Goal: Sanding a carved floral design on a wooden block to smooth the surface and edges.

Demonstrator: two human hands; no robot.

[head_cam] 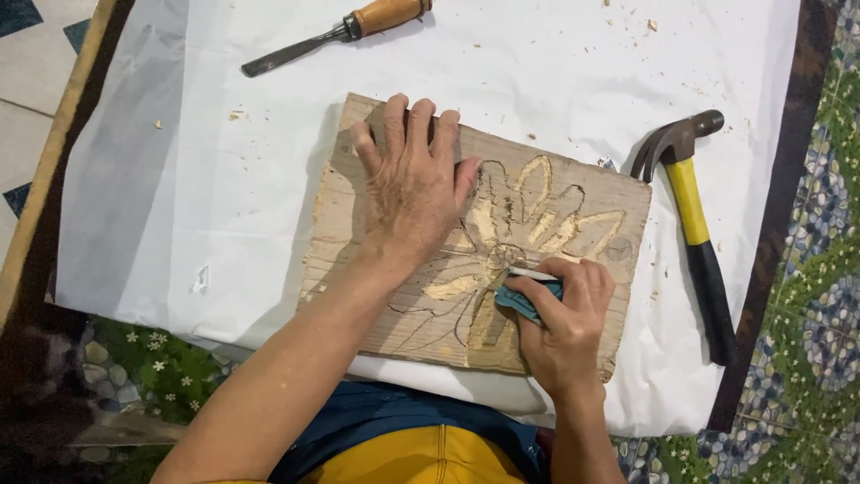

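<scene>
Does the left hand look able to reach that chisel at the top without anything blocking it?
Probably yes. The left hand lies flat on the wooden board, and only bare white sheet separates it from the chisel.

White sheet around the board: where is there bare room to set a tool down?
Widest bare patch: the white sheet left of the carved board, below the chisel. A smaller strip lies above the board, toward the hammer, dotted with wood chips. Crowded: the board itself, under the left hand and the right hand holding a small blue-handled tool.
</scene>
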